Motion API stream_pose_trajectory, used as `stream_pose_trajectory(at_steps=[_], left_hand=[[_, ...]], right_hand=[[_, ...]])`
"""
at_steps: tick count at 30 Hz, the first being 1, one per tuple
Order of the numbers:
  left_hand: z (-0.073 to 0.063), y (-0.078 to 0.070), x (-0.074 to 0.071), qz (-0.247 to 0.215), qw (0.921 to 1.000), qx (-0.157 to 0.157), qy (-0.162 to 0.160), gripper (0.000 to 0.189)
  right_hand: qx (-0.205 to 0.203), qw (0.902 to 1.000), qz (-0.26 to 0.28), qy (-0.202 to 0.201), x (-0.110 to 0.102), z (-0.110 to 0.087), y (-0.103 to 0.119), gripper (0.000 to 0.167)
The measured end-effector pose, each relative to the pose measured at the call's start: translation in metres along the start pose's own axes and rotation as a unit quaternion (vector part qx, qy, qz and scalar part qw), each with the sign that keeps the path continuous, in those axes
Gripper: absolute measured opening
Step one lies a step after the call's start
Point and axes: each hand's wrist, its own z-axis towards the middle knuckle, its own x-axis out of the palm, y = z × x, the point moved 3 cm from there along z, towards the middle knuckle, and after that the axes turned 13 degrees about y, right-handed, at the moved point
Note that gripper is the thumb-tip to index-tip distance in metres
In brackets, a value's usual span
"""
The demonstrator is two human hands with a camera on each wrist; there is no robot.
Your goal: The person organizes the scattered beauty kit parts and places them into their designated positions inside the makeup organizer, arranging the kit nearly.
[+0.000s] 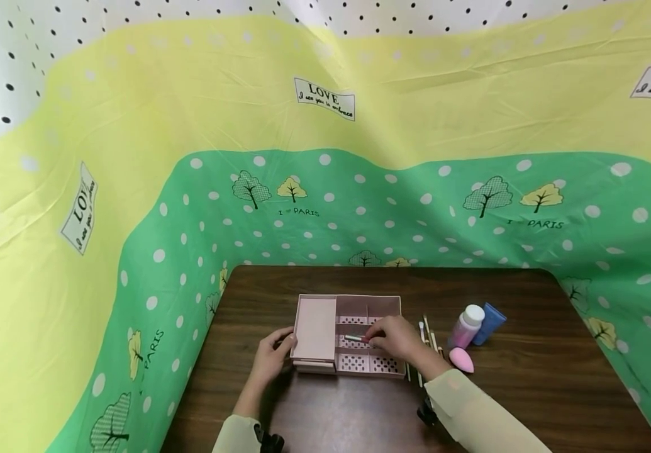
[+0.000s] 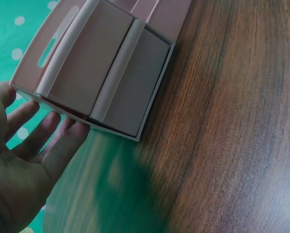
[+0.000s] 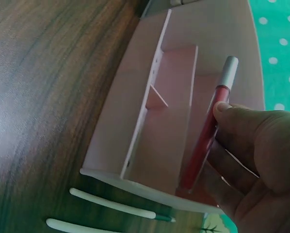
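A pink desk organizer point(image 1: 315, 327) stands on the table, with two drawers point(image 2: 89, 58) on its left part and divided open compartments point(image 3: 167, 126) on its right. My left hand point(image 1: 271, 355) rests against the organizer's left side, fingertips along its edge in the left wrist view. Over the middle compartments, my right hand point(image 1: 397, 338) pinches a slim red lip gloss tube point(image 3: 201, 141) with a silver cap between thumb and fingers. The tube lies slantwise, its capped end sticking out past the thumb. Part of the compartments is hidden behind the right hand.
Several makeup brushes point(image 1: 428, 333) lie right of the organizer, partly under my right forearm. Beyond them stand a pink bottle with a white cap point(image 1: 465, 326) and a blue tube point(image 1: 490, 323), with a pink makeup sponge point(image 1: 461, 360) in front. A patterned curtain point(image 1: 359, 207) surrounds the table.
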Motion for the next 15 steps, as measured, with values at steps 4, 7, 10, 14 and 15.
stream_pose_trajectory(at_steps=[4, 7, 10, 14, 15], left_hand=[[-0.001, -0.001, 0.0, -0.002, 1.0, -0.002, 0.002, 0.036], [-0.002, -0.002, 0.0, -0.006, 1.0, -0.005, 0.003, 0.036], [0.0, -0.001, 0.0, -0.006, 1.0, -0.006, 0.003, 0.036], [0.007, 0.014, -0.002, 0.0, 1.0, -0.008, 0.001, 0.036], [0.008, 0.018, -0.002, 0.002, 1.0, -0.007, 0.0, 0.036]], right_hand=[[0.026, 0.9996, -0.005, -0.001, 0.005, 0.003, 0.001, 0.005], [0.036, 0.9993, -0.005, -0.004, 0.007, 0.005, 0.002, 0.007], [0.041, 0.9991, -0.002, -0.005, 0.007, 0.006, 0.002, 0.008], [0.046, 0.9987, 0.022, -0.003, 0.008, 0.006, 0.001, 0.009], [0.046, 0.9985, 0.031, -0.003, 0.008, 0.006, 0.0, 0.009]])
